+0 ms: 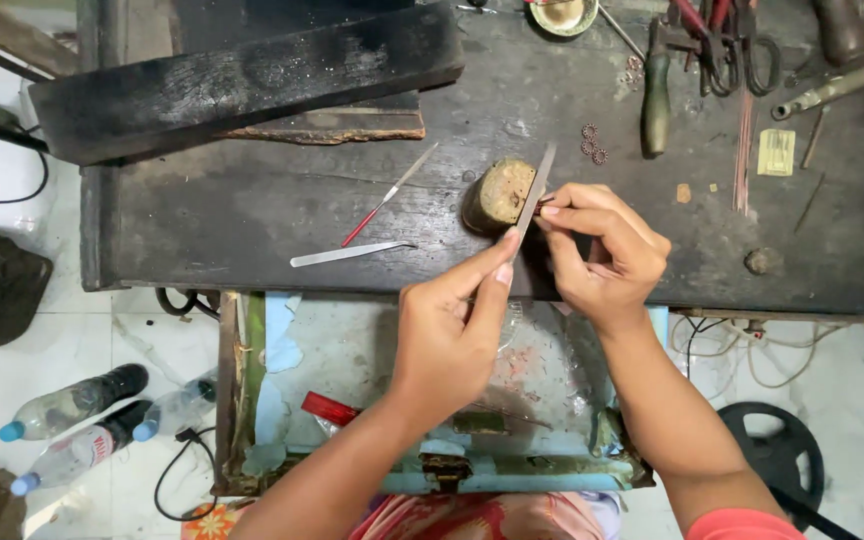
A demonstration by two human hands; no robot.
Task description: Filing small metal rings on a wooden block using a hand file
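dark, scarred wood makes up the surface (252,220) filling the upper half of the frame, with a charred black plank (242,80) lying tilted across its upper left. below its front edge, at lower centre, an open pale-blue drawer tray (352,350) sits under the forearms, and plastic bottles (82,420) lie on the tiled floor at lower left.

at centre a stubby wooden peg block (497,195) stands on the surface. the right hand (602,250) is closed in a pinch on a small piece (546,202) pressed against the block's right side; the piece is too small to identify. the left hand (447,325) is closed around the handle end of a flat metal file (532,195), forefinger laid along it, the blade slanting up over the piece and the block.

this looks like filing in mid-stroke; the next move seems to call for a steady pinch and an even push along the blade.

left of the block lie a red-handled needle file (387,197) and steel tweezers (347,253). pliers and shears (717,45) crowd the upper right, with small copper rings (592,145) just below.
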